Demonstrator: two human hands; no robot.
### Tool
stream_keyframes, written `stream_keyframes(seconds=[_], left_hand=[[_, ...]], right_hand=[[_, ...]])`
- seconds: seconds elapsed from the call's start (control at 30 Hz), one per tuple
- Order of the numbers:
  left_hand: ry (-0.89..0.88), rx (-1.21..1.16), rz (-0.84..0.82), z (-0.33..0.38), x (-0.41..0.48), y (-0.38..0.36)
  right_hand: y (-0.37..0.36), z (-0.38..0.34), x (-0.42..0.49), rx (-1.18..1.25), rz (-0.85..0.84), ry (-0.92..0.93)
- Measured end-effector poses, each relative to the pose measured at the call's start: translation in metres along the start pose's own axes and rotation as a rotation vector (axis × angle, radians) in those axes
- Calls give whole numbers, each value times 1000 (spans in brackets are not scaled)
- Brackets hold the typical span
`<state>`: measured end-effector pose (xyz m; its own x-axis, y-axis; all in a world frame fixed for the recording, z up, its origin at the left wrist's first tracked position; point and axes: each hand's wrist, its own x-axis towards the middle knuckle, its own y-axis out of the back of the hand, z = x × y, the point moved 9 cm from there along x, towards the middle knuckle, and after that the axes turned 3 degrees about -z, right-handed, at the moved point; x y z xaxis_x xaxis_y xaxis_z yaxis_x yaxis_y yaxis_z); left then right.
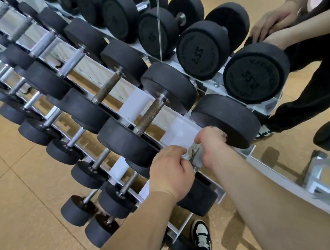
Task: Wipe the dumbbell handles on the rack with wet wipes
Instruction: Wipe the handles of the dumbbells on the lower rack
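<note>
Both hands work on the nearest dumbbell (225, 120), which lies at the end of the top tier of the rack (249, 153). The left hand (170, 171) is curled round the near end of the handle (194, 155). The right hand (210, 146) is curled round the far end, against the black head. A pale wet wipe (198, 162) shows between them on the handle; I cannot tell which hand pinches it.

A mirror-reversed "2.5" is seen on one reflected dumbbell end (202, 51) and on its neighbour (251, 73); the ring lettering cannot be read
</note>
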<state>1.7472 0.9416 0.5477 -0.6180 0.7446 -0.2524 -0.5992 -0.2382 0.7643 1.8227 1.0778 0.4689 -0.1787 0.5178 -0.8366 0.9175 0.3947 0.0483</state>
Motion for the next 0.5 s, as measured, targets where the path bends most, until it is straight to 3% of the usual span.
stream_keyframes(seconds=[0.23, 0.37, 0.5], left_hand=[[24, -50, 13, -5, -2, -3], [12, -73, 5, -4, -1, -2], [20, -67, 10, -6, 0, -1]], right_hand=[[-10, 49, -17, 55, -50, -169], [10, -8, 0, 29, 34, 1], [7, 12, -15, -7, 62, 0]])
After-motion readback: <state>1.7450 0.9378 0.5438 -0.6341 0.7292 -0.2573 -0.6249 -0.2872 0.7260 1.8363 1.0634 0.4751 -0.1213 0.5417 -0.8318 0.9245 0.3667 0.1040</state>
